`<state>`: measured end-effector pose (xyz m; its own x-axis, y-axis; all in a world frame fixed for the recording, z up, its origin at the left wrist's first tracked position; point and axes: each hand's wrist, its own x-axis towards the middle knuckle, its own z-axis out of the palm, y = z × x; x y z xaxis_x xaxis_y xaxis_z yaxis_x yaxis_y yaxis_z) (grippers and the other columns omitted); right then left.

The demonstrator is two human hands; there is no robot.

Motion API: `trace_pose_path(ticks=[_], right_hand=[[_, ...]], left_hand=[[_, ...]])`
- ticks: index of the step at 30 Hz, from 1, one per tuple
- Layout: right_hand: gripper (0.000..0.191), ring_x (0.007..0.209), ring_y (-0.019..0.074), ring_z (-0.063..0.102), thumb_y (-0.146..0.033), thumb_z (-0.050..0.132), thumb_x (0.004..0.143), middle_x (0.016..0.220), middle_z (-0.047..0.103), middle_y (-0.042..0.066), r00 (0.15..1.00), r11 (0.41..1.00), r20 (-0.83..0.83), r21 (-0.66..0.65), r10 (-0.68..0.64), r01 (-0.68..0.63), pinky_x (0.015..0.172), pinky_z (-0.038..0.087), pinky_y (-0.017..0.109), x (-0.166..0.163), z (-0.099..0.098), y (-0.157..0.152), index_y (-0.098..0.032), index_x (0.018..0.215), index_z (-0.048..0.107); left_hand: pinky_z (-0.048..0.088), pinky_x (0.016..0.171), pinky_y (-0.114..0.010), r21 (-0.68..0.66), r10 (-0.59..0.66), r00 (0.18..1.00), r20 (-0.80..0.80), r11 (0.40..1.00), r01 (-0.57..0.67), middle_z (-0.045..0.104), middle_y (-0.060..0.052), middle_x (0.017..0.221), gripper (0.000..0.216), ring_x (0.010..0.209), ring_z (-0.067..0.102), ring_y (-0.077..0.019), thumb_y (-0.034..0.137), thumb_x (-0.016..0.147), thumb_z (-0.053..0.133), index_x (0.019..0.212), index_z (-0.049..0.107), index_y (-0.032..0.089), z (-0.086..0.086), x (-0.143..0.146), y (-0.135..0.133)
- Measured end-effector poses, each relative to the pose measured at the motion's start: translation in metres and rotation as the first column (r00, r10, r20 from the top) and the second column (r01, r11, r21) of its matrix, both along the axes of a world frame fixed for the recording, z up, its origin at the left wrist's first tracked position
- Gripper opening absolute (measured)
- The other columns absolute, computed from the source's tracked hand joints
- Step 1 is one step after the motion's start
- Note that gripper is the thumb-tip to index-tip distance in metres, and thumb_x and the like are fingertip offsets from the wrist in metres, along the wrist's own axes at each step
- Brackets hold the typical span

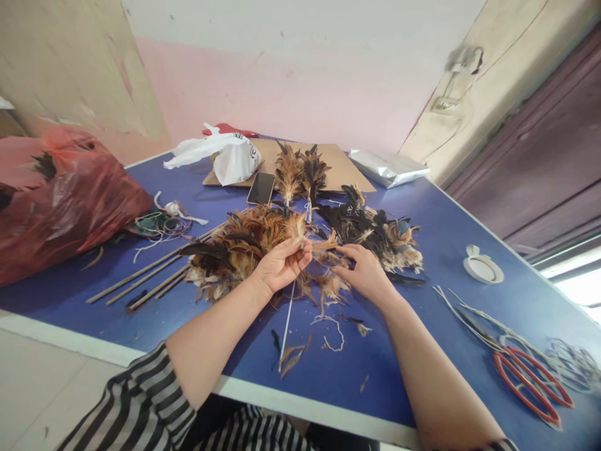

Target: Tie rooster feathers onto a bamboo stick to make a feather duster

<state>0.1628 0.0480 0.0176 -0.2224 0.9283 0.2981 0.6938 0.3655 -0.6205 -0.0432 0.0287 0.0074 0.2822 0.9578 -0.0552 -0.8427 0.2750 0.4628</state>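
My left hand (pixel 285 264) is closed, thumb and fingers pinching a small bunch of light brown feathers (pixel 297 224) above the table. A thin white string (pixel 288 319) runs down from below that hand to the tabletop. An orange-brown feather (pixel 323 243) points sideways from the bunch toward my right hand (pixel 364 272). The right hand is just beside that feather's tip, thumb and forefinger apart, and nothing shows between them. Under and left of my left hand is a pile of brown feathers (pixel 248 250). Beyond my right hand is a pile of black feathers (pixel 352 219).
Two tied feather bundles (pixel 288 172) lie on cardboard (pixel 345 163), near a phone (pixel 261 188) and a white plastic bag (pixel 237 160). Thin sticks (pixel 145 272) and a red bag (pixel 70 200) are at left. Tape (pixel 483 268) and red-handled scissors (pixel 533 382) lie at right.
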Motion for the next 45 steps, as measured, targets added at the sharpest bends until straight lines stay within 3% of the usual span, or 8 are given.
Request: trace_pose_path(ticks=[4,8,12,20,25,31,38,45], right_hand=[[0.026,0.083,0.0210,0.062,-0.033,0.066,0.068,0.089,0.070,0.006,0.947,0.956,-0.303,-0.230,0.106,-0.180,0.080,0.045,0.035,-0.024,0.008,-0.015,-0.019,0.090,0.071],[0.023,0.078,0.0156,0.062,-0.032,0.069,0.068,0.086,0.070,0.003,0.679,0.921,-0.734,-0.246,0.027,-0.303,0.075,0.047,0.029,-0.040,0.007,-0.022,-0.020,0.088,0.071],[0.018,0.062,0.0086,0.056,-0.030,0.073,0.064,0.072,0.067,-0.001,0.432,0.890,-0.890,-0.309,-0.146,-0.336,0.061,0.046,0.022,-0.047,-0.001,-0.020,-0.019,0.078,0.071],[0.019,0.056,0.0061,0.052,-0.030,0.077,0.059,0.063,0.063,-0.001,0.396,0.918,-0.895,-0.316,-0.204,-0.241,0.055,0.044,0.018,-0.039,0.000,-0.012,-0.016,0.067,0.069],[0.023,0.054,0.0055,0.050,-0.032,0.080,0.054,0.062,0.061,-0.002,0.336,0.943,-0.905,-0.314,-0.261,-0.112,0.053,0.044,0.018,-0.011,0.011,0.001,-0.016,0.063,0.065],[0.023,0.055,0.0075,0.050,-0.033,0.077,0.058,0.061,0.060,-0.001,0.533,0.962,-0.817,-0.271,-0.219,-0.021,0.052,0.041,0.020,-0.003,0.018,-0.003,-0.015,0.066,0.066],[0.031,0.042,0.0072,0.037,-0.045,0.067,0.067,0.048,0.051,-0.004,0.813,0.975,-0.562,-0.219,-0.152,0.030,0.044,0.030,0.023,-0.016,0.023,-0.021,-0.015,0.062,0.062],[0.034,0.046,0.0082,0.035,-0.045,0.062,0.070,0.047,0.046,-0.004,0.934,0.984,-0.339,-0.166,-0.115,0.060,0.045,0.026,0.023,-0.023,0.025,-0.023,-0.014,0.057,0.060]], left_hand=[[0.054,0.064,-0.019,-0.027,0.003,0.999,0.037,1.000,-0.002,0.063,-0.005,0.068,0.023,0.063,0.063,-0.0084,0.007,0.086,0.041,0.077,0.063,0.006,0.000,0.003,-0.001],[0.054,0.064,-0.019,-0.050,-0.007,0.999,0.046,0.999,0.009,0.065,-0.006,0.069,0.025,0.063,0.063,-0.0088,0.005,0.086,0.039,0.077,0.063,0.006,-0.002,0.006,-0.002],[0.054,0.065,-0.018,-0.050,-0.040,0.999,0.027,0.998,0.042,0.065,-0.006,0.069,0.025,0.064,0.064,-0.0090,0.005,0.086,0.040,0.078,0.063,0.006,-0.005,0.009,-0.004],[0.053,0.068,-0.019,0.021,-0.135,0.988,-0.073,0.990,0.137,0.066,-0.006,0.073,0.012,0.067,0.064,-0.0091,0.007,0.080,0.052,0.079,0.064,0.007,-0.011,0.009,-0.004],[0.049,0.068,-0.022,0.054,-0.030,0.924,-0.380,0.997,0.054,0.067,-0.005,0.076,0.011,0.071,0.063,-0.0114,0.016,0.068,0.069,0.075,0.066,0.009,-0.012,0.008,0.000],[0.041,0.062,-0.022,0.282,0.301,0.694,-0.655,0.948,-0.146,0.062,0.000,0.059,0.023,0.056,0.052,-0.0082,0.032,0.059,0.074,0.065,0.067,0.012,-0.006,0.015,-0.003],[0.042,0.065,-0.025,0.308,0.285,0.679,-0.677,0.947,-0.091,0.067,-0.004,0.067,0.024,0.063,0.057,-0.0123,0.036,0.061,0.072,0.066,0.068,0.013,-0.002,0.018,-0.008],[0.042,0.062,-0.024,0.260,0.217,0.682,-0.698,0.965,-0.040,0.068,-0.005,0.066,0.024,0.062,0.059,-0.0132,0.034,0.061,0.073,0.069,0.069,0.011,-0.007,0.022,-0.009]])
